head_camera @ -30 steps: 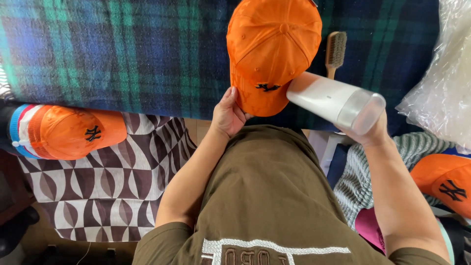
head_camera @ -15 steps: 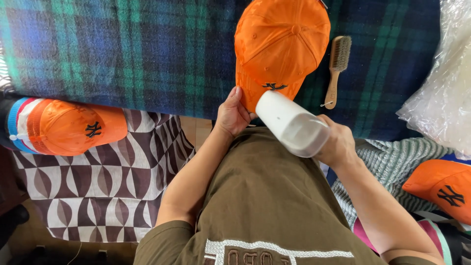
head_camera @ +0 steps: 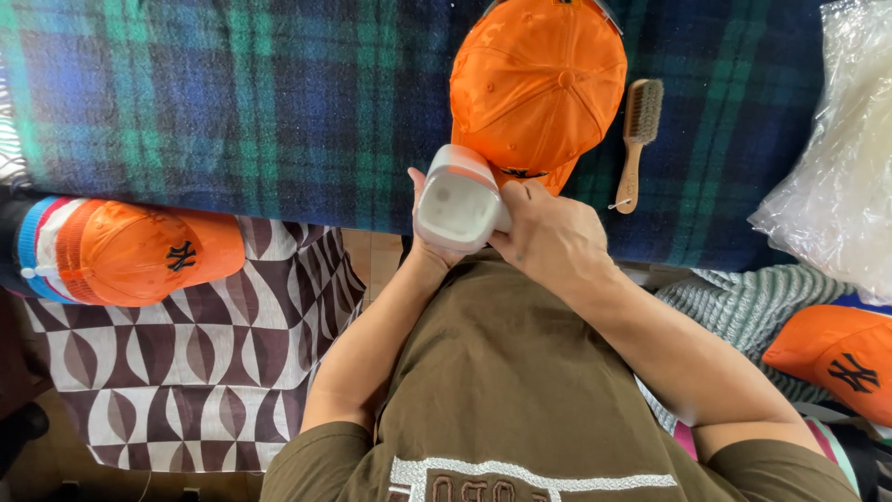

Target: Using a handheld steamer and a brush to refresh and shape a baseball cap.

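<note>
Smooth white plastic device, boxy and rounded, sits clamped in the right hand and left hand. At twelve o'clock, a domed orange twill cap rests on plaid woollen blanket.

Desk under a plaid blanket, dark blue and green, filling the frame from 9 to 2 o'clock. Fringe shows at its far left edge. Below it, at 8 o'clock, a geometric-patterned cloth in brown, cream and grey hangs down. Strip of tan tiled floor visible near centre; darker floor at 7 o'clock. Crinkled clear plastic sheeting at 3 o'clock. Light even, soft, without hard shadows.
</note>
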